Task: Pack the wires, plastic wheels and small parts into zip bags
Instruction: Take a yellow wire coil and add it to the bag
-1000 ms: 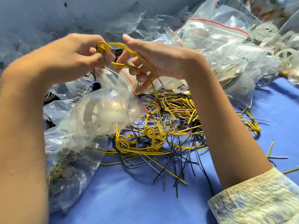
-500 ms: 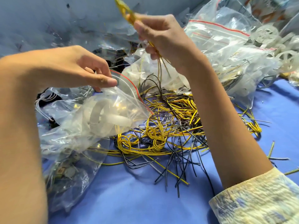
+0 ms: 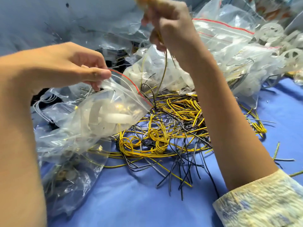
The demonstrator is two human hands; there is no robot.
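Nearest us is the blue cloth (image 3: 131, 202), and on its left a clear bag of small metal parts (image 3: 65, 177) lies flat. Just beyond, the loose pile of yellow and black wires (image 3: 172, 128) sprawls across the middle. Over the pile's left edge hangs the zip bag (image 3: 85, 125), a white plastic wheel (image 3: 113, 117) already inside. The left hand (image 3: 70, 68) pinches its rim between thumb and fingertips beside the red zip line (image 3: 131, 82), mouth turned up and to the right. Farther back and higher, the right hand (image 3: 170, 25) has its fingers curled tight round a few yellow wires (image 3: 164, 66). They hang nearly straight down, tails trailing into the pile just right of the mouth. So the opening sits below and left of that grip — my read is the strands need to swing left and drop in lengthwise. Behind, filled bags (image 3: 229, 40) and loose wheels (image 3: 268, 31) crowd the far right.
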